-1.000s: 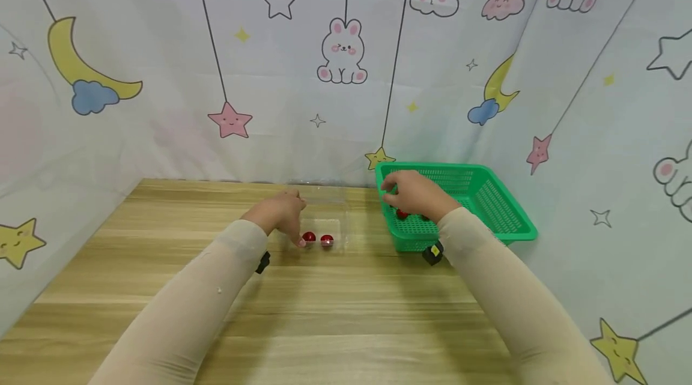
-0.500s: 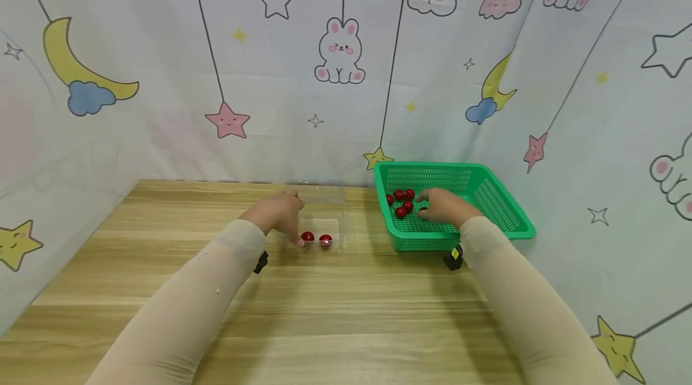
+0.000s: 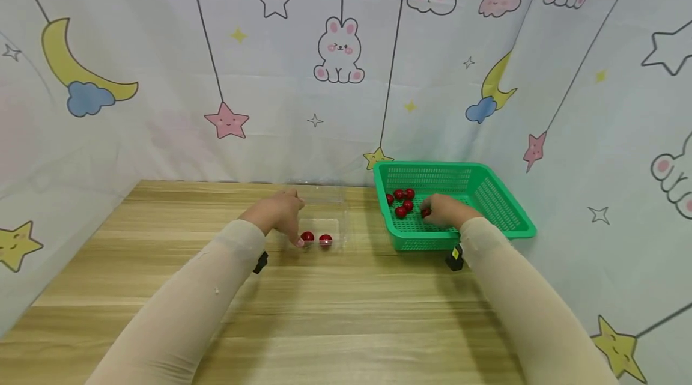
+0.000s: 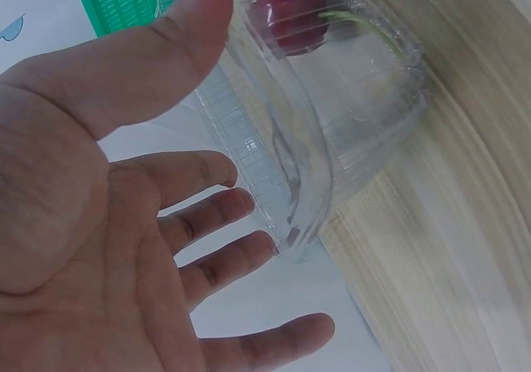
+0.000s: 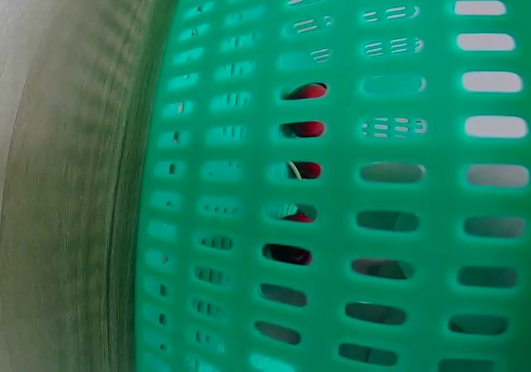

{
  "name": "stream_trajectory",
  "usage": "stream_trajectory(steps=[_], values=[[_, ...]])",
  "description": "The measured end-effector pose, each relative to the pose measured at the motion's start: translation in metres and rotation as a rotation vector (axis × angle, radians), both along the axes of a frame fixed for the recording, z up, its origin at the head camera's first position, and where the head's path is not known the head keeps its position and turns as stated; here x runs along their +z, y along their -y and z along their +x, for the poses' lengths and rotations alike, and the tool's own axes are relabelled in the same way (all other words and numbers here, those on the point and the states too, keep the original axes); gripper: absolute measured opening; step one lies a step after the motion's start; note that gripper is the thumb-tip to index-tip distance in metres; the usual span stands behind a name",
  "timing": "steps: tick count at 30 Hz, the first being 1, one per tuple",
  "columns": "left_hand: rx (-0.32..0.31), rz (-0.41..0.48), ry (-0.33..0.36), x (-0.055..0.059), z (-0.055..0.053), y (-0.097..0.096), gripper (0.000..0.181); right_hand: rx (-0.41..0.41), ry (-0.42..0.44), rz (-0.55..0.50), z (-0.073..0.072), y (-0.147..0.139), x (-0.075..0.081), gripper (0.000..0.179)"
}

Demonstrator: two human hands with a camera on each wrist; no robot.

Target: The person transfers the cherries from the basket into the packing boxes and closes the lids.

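My left hand (image 3: 276, 215) is at the left side of a clear plastic box (image 3: 337, 226), fingers loosely extended. In the left wrist view its thumb lies over the rim and the other fingertips are by the clear wall. A red cherry (image 4: 289, 15) with a green stem shows inside; in the head view two cherries (image 3: 325, 240) lie near the box's front. Reaching into a green basket (image 3: 519, 220), my right hand (image 3: 447, 211) pinches a cherry (image 3: 426, 212) between thumb and fingers. The right wrist view mostly shows the perforated basket wall, hiding that hand.
Several loose cherries (image 3: 400, 211) lie in the basket's left part, beside the right hand. Both containers stand on a wood-grain table (image 3: 346, 319), near its back edge. A white curtain (image 3: 259, 66) with cartoon prints hangs behind and along the right side.
My right hand has moved from over the basket's left side rightward and down into it, and its fingers have closed on a cherry. The left hand stays at the box.
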State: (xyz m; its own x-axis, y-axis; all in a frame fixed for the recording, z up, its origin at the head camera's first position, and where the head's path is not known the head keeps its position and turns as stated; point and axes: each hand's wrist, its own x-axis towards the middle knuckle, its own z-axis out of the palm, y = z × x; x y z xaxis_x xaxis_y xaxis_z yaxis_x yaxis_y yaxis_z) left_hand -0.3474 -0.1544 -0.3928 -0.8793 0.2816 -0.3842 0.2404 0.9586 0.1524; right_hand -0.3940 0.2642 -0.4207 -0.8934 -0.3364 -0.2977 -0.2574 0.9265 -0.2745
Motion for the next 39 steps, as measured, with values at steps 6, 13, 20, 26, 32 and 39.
stream_trajectory(steps=[6,13,20,26,32,39], values=[[-0.003,0.000,0.001,-0.001,0.001,0.001,0.109,-0.017,-0.009,-0.007,0.000,0.002,-0.002,0.043],[-0.004,0.009,-0.003,-0.001,0.001,0.001,0.108,-0.032,-0.067,-0.041,-0.003,0.002,-0.001,0.032],[-0.007,0.003,-0.008,-0.003,-0.001,0.001,0.108,-0.049,-0.116,-0.052,-0.001,0.006,0.008,0.022],[-0.004,-0.004,-0.012,-0.003,-0.001,0.003,0.108,-0.034,-0.167,-0.088,0.010,0.025,0.029,0.028],[-0.001,0.006,-0.016,-0.002,0.001,0.003,0.107,-0.018,-0.209,-0.142,0.020,0.059,0.054,0.030],[0.001,0.023,-0.007,-0.002,0.002,0.002,0.106,0.054,-0.231,-0.194,0.028,0.105,0.061,0.023]])
